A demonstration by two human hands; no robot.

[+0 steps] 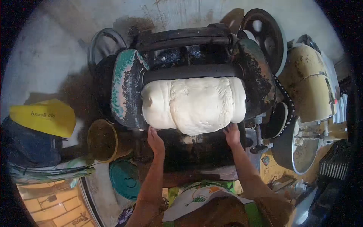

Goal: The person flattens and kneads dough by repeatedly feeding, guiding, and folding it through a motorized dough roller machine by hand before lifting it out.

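A thick roll of white dough [200,102] lies across the front of a dough sheeter [126,90], just before its dark roller [193,72]. The dough is folded over itself, with a smooth bulge at its left end and rough seams near the right. My left hand [155,141] grips the dough's near edge at the left, its fingers partly hidden beneath. At the right end, my right hand [232,135] holds the same edge, thumb side showing and some fingertips tucked out of sight.
Large pulley wheels [280,41] and a drive belt [285,98] flank the machine on the right. A beige cylindrical housing [308,83] and a metal bowl [308,157] stand beyond. On the left are a yellow sheet [45,117], a brown bucket [102,140] and a teal lid [124,179].
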